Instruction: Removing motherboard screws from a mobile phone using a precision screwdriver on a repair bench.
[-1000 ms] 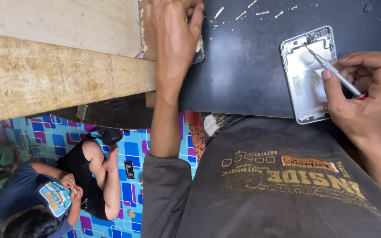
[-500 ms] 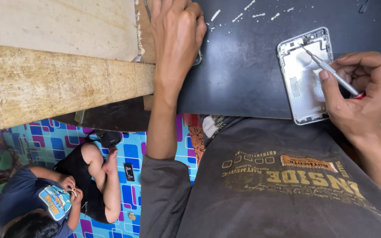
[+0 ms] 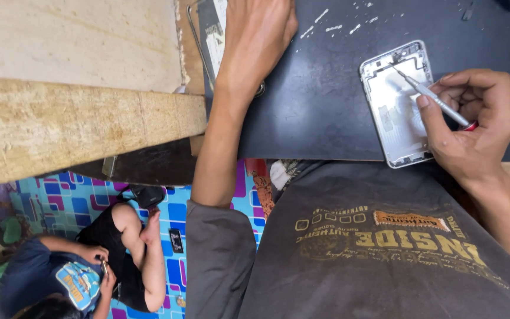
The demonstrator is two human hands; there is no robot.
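screwdriver [image 3: 435, 100] is sitting in my right hand [image 3: 473, 133], fingers [image 3: 429, 118] clamped on the thin silver shaft like a pen, red end poking out past the knuckles. tip is pressing into the upper part of the open phone shell [image 3: 398, 106], near the camera cutout corner. shell is lying flat on the black mat [image 3: 320, 106] on the bench [image 3: 60, 35], inside facing up, just beside my right wrist and close to the mat's near edge.

left hand [image 3: 261, 35] is lying palm down well apart from the shell, at the mat's left side, fingers together and flat, covering something thin with a wire-like rim; cannot tell exactly what. it is not steadying the shell.

doing this step well, as i'm judging it: keeping the driver upright over the spot instead of slanting, pushing down lightly, turning with fingertips only. shell is loose on the mat, so it could be skating sideways under a slanted tip. small white bits [image 3: 337, 20] are lying scattered on the mat above, worth not sweeping.

another person [image 3: 78, 266] is sitting on the patterned floor [image 3: 42, 201] below, busy with their own hands.
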